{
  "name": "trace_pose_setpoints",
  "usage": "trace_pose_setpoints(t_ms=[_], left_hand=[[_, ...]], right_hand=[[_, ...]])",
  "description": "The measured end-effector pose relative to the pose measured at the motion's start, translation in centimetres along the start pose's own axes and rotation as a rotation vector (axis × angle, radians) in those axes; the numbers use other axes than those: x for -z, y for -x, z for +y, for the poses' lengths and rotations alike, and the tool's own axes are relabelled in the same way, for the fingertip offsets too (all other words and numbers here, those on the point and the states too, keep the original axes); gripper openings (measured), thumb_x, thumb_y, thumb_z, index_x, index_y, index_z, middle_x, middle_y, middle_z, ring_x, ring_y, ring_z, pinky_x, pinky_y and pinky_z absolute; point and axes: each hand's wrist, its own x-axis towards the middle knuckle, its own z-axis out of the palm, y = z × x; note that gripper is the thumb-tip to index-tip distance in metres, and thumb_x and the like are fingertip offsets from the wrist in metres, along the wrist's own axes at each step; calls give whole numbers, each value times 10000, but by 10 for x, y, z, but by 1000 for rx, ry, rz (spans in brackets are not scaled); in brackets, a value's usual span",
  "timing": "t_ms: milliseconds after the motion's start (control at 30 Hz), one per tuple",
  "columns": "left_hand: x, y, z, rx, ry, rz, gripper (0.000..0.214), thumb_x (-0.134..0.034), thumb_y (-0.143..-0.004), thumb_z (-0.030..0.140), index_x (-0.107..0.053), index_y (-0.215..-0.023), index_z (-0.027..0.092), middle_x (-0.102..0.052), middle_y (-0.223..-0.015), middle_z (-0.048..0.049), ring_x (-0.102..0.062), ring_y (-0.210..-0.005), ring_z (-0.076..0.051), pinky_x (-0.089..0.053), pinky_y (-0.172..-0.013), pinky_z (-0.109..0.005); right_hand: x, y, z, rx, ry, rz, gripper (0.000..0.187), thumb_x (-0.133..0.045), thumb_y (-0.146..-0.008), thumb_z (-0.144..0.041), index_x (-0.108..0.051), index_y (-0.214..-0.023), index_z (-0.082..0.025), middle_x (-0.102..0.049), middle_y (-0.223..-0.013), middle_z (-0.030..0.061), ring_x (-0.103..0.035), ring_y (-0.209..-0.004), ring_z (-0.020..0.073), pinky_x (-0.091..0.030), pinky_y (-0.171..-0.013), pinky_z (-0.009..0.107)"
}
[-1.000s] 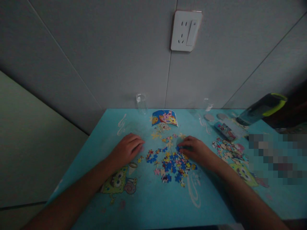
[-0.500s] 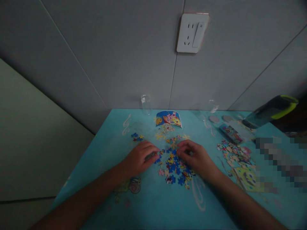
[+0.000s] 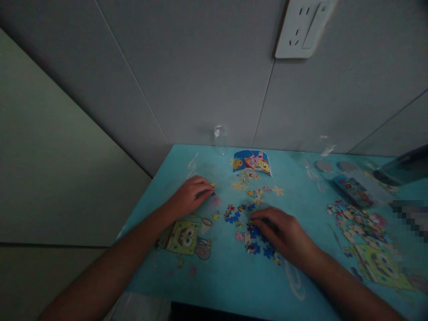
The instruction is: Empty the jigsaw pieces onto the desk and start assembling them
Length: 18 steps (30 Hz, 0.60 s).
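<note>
Flat, knobbed puzzle pieces [image 3: 268, 252] are strewn under and beside the right hand [image 3: 282, 229], its fingers curled; smaller pieces [image 3: 213, 184] are seen at the left hand's [image 3: 191, 196] bent fingertips; whether either grips anything cannot be told; beyond both hands, a curved printed sheet [image 3: 251, 161] and a clear, smooth cylinder [image 3: 221, 140] are seen.

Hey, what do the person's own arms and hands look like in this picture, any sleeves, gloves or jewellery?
The left hand and right hand are ungloved, with no ring that I can make out. The left forearm and right forearm are bare, with no sleeve, watch or bracelet in view. The light is too dim for finer markings.
</note>
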Motion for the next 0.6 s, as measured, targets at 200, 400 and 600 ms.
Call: trace_pose_setpoints(t_ms=[200,400,600], left_hand=[[3,0,-3,-39,-132,27,294,-600,-983,294,-655,-1264,228,-640,-1192,-105,-593,-1104,-244,-483,-967,-455],[13,4,27,-337,-16,-289,364,-750,-880,353,-681,-1231,285,-650,-1213,-78,-601,-1111,-250,-428,-1058,-474],[5,5,24,-293,10,-318,161,-674,-945,326,-710,-1058,217,-655,-1172,-73,-599,-1099,-218,-404,-1073,-443]], right_hand=[[5,1,7,10,89,-24,204,-526,-1007,-269,-687,-1131,-267,-738,-1029,47,-694,-943,209,-559,-861,394],[4,0,8,16,97,-26,199,-526,-1011,-279,-693,-1118,-258,-739,-1027,51,-691,-939,205,-553,-865,384],[2,0,10,40,109,-25,200,-519,-1020,-278,-685,-1125,-241,-740,-1016,50,-685,-925,200,-546,-858,375]])
